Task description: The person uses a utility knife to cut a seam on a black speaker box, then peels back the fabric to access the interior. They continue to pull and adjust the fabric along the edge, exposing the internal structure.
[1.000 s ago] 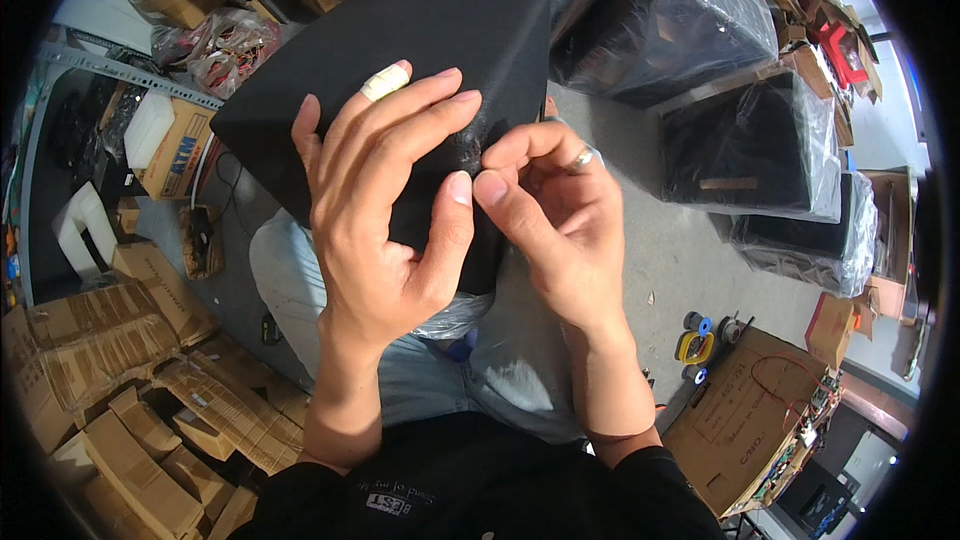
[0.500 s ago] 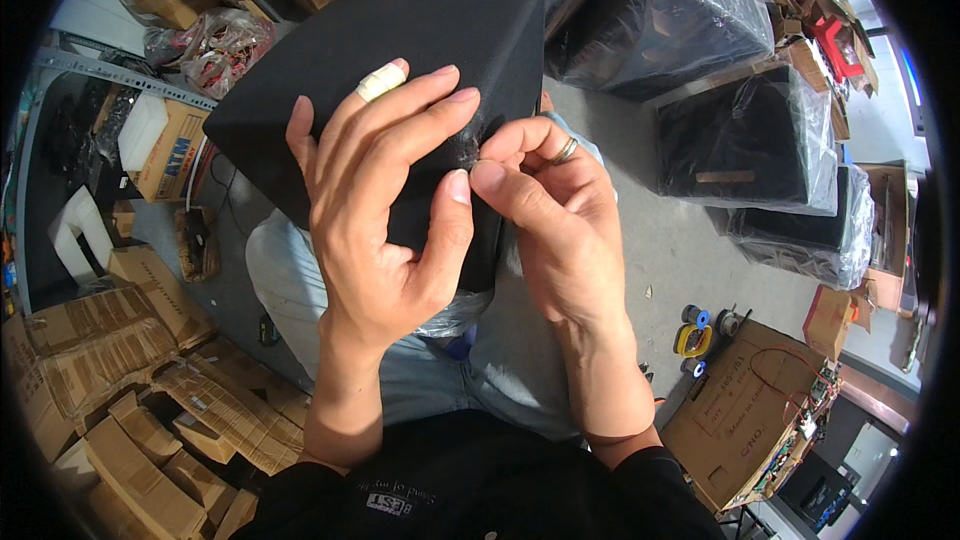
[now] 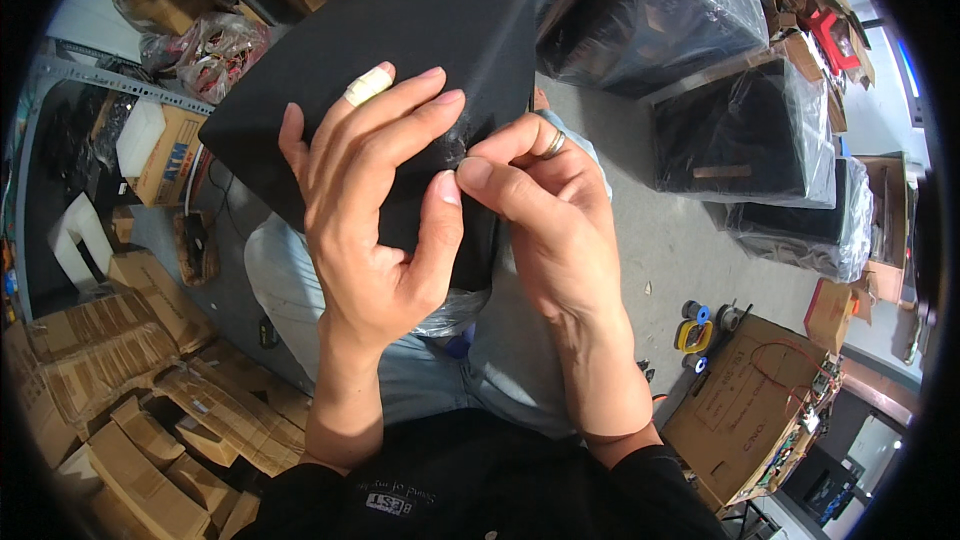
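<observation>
A black, wedge-shaped cabinet (image 3: 300, 60) rests over my legs. My left hand (image 3: 370, 220) lies on it with fingers apart, one wrapped in pale tape, and the thumb beside a rough, shiny patch (image 3: 450, 140) near the cabinet's edge. My right hand (image 3: 540, 220), wearing a ring, has thumb and forefinger pinched at that patch; whatever sits between them is too small to name. Crumpled clear plastic (image 3: 450, 308) shows below the cabinet, between my knees.
Plastic-wrapped black cabinets (image 3: 725, 135) stand at the right and behind. Cardboard (image 3: 140, 410) is piled at lower left, beside metal shelving (image 3: 90, 68). At lower right are small spools (image 3: 695, 335) and a large carton (image 3: 730, 410) carrying wires. A bag of wires (image 3: 215, 60) lies at upper left.
Both hands and the cabinet have shifted slightly left in view. My right thumb and forefinger have moved a little and are still pinched at the patch.
</observation>
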`<state>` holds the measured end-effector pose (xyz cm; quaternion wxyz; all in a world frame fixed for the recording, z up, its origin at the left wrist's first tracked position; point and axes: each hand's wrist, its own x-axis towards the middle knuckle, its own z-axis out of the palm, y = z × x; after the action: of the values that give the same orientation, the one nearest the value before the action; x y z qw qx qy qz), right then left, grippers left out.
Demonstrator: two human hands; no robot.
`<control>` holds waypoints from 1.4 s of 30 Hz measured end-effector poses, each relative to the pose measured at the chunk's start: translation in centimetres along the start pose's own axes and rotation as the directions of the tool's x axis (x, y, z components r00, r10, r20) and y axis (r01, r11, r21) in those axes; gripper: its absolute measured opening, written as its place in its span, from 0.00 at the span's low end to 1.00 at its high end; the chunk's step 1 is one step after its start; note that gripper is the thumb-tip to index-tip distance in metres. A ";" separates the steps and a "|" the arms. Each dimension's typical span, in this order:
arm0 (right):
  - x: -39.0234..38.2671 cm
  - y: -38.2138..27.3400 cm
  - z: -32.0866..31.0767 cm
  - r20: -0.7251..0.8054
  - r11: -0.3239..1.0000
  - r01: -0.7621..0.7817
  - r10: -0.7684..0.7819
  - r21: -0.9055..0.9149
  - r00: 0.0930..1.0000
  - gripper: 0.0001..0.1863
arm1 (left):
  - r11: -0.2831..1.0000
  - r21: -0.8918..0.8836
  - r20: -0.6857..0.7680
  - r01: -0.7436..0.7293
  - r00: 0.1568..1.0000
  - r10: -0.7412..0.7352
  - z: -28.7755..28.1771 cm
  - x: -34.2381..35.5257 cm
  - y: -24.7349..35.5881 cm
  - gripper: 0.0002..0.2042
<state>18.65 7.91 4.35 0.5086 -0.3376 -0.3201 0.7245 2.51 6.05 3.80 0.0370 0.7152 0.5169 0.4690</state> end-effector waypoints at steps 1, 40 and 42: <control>0.0 0.1 0.1 -0.006 1.000 -0.002 0.002 0.018 1.000 0.03 | 1.000 0.003 -0.001 0.001 1.000 -0.001 0.0 -0.1 0.0 0.19; 0.4 0.8 -0.3 -0.013 0.996 0.046 -0.047 -0.076 0.999 0.08 | 1.000 -0.030 -0.004 -0.001 1.000 0.001 0.3 -0.4 0.0 0.22; 0.4 0.9 -0.3 -0.011 0.999 0.037 -0.038 -0.036 0.999 0.08 | 1.000 -0.027 -0.006 0.007 1.000 -0.007 0.2 -0.5 -0.1 0.22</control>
<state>18.29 8.06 3.41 0.5179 -0.3447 -0.3363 0.7071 2.62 5.81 3.32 0.0469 0.7115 0.5130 0.4779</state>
